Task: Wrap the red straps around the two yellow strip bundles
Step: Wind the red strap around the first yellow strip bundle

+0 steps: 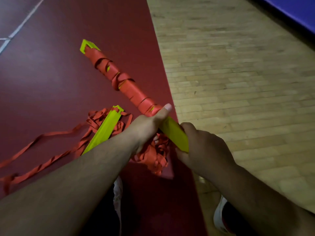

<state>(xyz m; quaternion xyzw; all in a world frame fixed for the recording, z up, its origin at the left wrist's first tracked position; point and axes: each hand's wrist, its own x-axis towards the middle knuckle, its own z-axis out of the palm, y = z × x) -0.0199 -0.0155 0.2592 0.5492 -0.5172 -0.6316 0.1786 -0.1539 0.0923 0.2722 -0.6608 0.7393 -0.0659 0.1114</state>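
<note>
Fingers of my left hand (150,123) are curled tight round the first yellow bundle (175,135), right where the red strap (129,87) winding ends, and my thumb (165,109) lies straight along the last turn. My right hand (204,147) is clamped on the near end of the same bundle, with its fingers folded over the bare yellow part. Between my two hands only a short stretch of yellow shows.

This bundle slants away from me to the far left. It is covered in overlapping, rather uneven turns of strap almost to its far end, where a yellow tip pokes out. Under my left hand hangs a crumpled bunch of strap (158,159); I cannot tell whether my fingers also pinch it.

To the left lies the second yellow bundle (105,132) — bare, resting on the red floor (59,74) across a loose heap of strap (97,118). My left forearm hides its near end. From that heap two long tails of strap (34,145) run off to the near left.

On the right is a pale wooden floor (238,74), with a blue mat (293,12) in the far right corner. A white shoe (219,217) shows below my right arm.
</note>
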